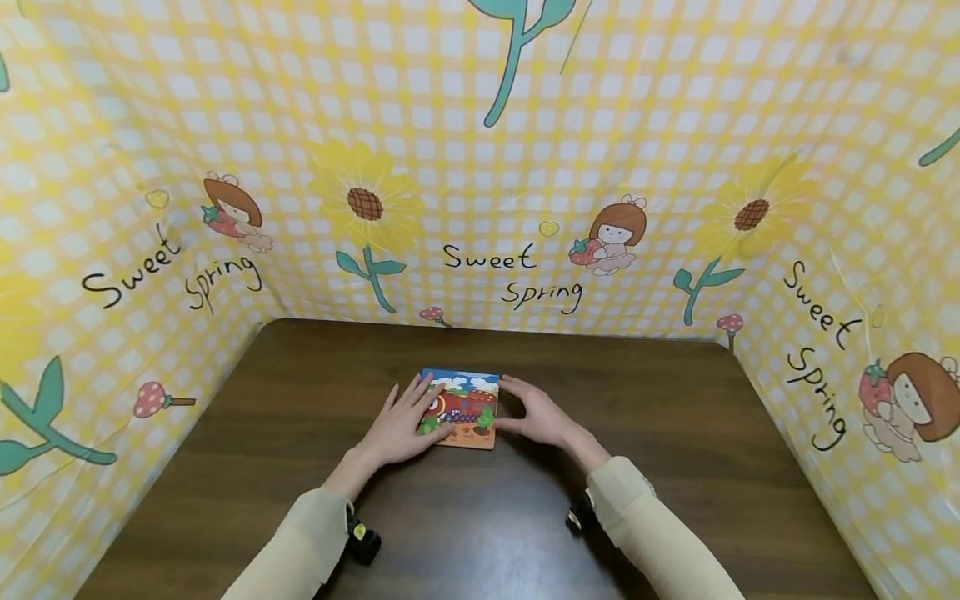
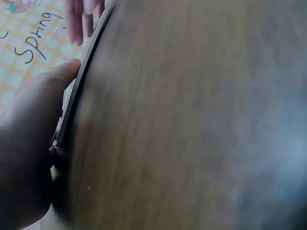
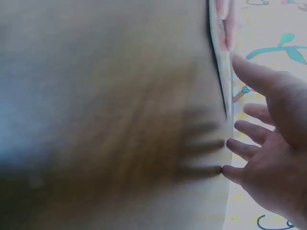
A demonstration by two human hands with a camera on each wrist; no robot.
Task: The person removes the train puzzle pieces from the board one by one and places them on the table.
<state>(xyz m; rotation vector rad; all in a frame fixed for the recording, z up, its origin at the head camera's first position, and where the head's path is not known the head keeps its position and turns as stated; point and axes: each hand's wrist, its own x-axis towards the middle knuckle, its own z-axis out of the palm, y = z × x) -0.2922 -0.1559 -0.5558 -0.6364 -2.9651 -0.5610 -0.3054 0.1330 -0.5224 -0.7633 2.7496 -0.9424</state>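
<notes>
This looks like a small recording booth set up for tabletop work rather than a lived-in room. A dark wooden table is closed in on three sides by a yellow-checked cloth backdrop, printed with sunflowers, cartoon girls holding strawberries and the words "Sweet Spring". The cloth rises just beyond the fingertips of both hands and to either side of them, and black cameras strapped under the person's wrists mark it as a data-capture setup.
</notes>
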